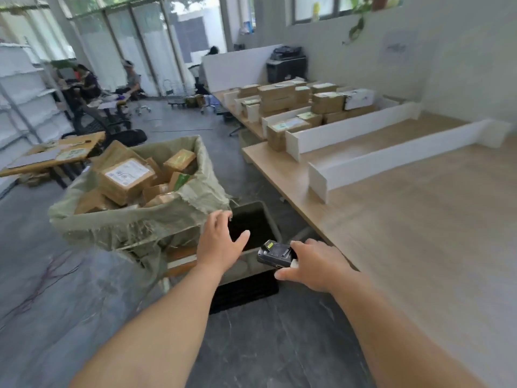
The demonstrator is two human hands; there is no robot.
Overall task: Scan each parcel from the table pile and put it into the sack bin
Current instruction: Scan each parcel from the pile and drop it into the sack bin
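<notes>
Daylit windows (126,37), white wall (461,65), dark marbled floor (56,317).

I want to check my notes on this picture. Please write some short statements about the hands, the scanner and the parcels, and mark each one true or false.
1. The right hand holds the scanner. True.
2. The left hand grips a parcel. False: it is open and holds nothing.
3. The sack bin has nothing in it. False: several parcels lie in it.
4. The table pile sits on the table among white dividers. True.
</notes>
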